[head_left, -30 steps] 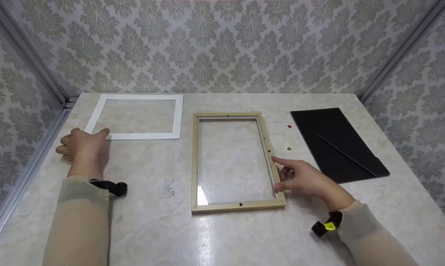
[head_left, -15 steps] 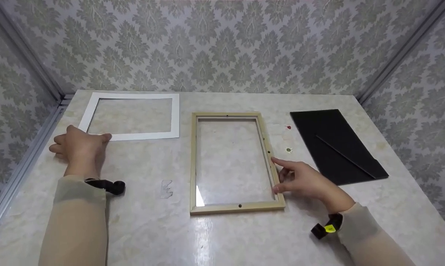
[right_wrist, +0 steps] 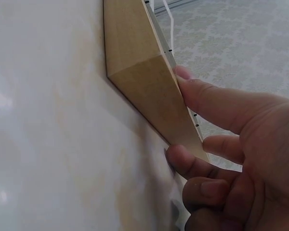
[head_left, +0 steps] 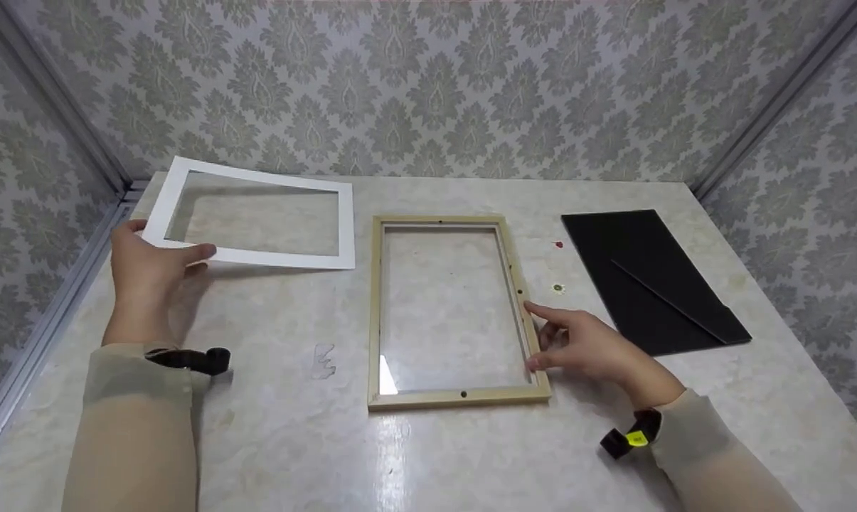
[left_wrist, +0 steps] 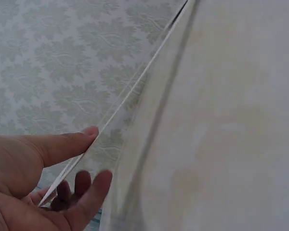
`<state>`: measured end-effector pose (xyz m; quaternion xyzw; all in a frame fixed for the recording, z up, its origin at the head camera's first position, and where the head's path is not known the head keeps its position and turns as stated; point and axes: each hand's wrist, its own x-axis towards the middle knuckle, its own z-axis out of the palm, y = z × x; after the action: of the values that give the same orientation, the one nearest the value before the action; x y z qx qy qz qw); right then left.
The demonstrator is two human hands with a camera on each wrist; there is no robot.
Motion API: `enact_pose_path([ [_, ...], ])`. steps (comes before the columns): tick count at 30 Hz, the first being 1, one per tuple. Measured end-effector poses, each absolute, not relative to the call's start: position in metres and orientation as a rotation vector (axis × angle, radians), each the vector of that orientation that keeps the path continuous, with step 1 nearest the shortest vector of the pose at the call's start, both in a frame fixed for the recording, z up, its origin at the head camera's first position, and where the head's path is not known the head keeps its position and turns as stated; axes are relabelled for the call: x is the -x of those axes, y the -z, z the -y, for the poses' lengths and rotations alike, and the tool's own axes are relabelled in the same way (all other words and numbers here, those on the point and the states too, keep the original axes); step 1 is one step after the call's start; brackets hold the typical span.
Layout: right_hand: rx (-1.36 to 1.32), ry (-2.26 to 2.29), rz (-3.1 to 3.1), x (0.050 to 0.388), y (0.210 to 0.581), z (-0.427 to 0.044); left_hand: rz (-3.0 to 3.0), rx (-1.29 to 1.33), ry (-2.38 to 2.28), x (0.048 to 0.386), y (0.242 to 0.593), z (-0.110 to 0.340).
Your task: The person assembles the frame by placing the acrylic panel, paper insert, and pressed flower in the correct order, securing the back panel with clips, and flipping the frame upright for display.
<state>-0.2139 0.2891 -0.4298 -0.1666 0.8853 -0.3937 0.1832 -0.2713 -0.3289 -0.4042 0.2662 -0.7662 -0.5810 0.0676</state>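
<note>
At the back left, my left hand (head_left: 145, 277) pinches the near-left corner of a white picture mat (head_left: 279, 259), thumb on top and fingers beneath. The mat's left side is raised and tilted; its right side looks close to the table. The left wrist view shows the mat edge-on (left_wrist: 130, 92) between thumb and fingers. A light wooden picture frame (head_left: 375, 313) with a clear pane lies flat in the middle. My right hand (head_left: 588, 347) holds its right side, thumb on the upper rim and fingertips against the outer side (right_wrist: 154, 103).
A black backing board (head_left: 656, 284) with a slanted flap lies at the right. Between it and the frame are a small red piece (head_left: 558, 244) and a small daisy-like flower (head_left: 558, 289). Left of the frame lies a small clear jagged piece (head_left: 323, 361). Patterned walls (head_left: 428, 85) enclose the table.
My left hand has taken the mat's near-left corner and lifted its left side off the table. The right hand and the wooden frame have stayed in place.
</note>
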Motion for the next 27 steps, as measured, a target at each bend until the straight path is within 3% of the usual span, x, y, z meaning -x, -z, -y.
enact_pose_path([
  [7,0.486,1.106,-2.501,0.214,0.431,-0.289,1.458,-0.655,2.304,0.263,0.392,0.315],
  [14,0.485,1.097,-2.511,0.218,0.432,-0.289,0.772,-0.739,2.375,0.27,0.395,0.297],
  [20,0.487,1.096,-2.499,0.217,0.433,-0.288,0.78,-0.836,2.35,0.269,0.401,0.284],
  [27,0.516,1.09,-2.526,0.214,0.429,-0.288,0.936,-0.757,2.32,0.265,0.398,0.27],
])
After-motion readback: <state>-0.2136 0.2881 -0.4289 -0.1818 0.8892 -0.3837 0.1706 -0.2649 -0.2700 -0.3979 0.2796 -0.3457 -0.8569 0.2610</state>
